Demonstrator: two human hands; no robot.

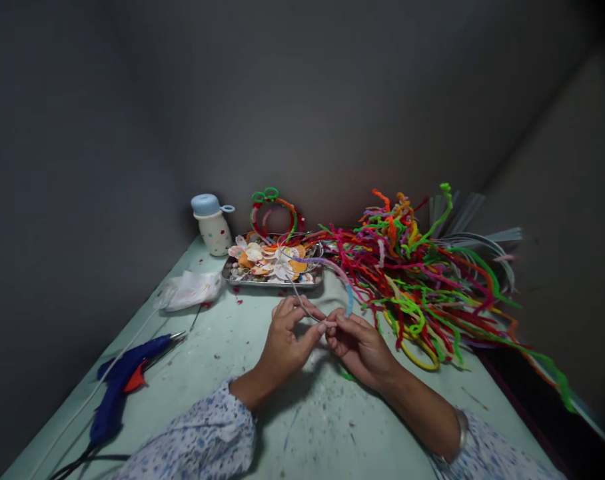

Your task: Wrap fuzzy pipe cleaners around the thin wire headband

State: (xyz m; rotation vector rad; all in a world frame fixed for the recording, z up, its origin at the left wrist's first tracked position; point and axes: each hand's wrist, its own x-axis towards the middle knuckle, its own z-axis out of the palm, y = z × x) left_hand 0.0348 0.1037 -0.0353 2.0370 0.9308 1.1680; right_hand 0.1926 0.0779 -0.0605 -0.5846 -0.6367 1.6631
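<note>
A thin headband (343,277) arches up and away from my hands, with a purple and light-blue fuzzy covering on its right side and a bare, pale left side. My left hand (286,341) pinches the bare end between thumb and fingers. Close against it, my right hand (361,348) is closed on a short pink pipe cleaner (331,324) at the same end. Whether the pink piece wraps fully round the band is too small to tell. Behind the band, a metal tray (282,289) holds white and orange flower pieces (262,260).
A large tangle of coloured pipe cleaners (422,287) covers the table's right side, over a yellow ring (430,363). On the left lie a blue glue gun (111,400) with its cord and a plastic bag (195,290). A lidded bottle (212,230) stands behind, near finished-looking headbands (255,217).
</note>
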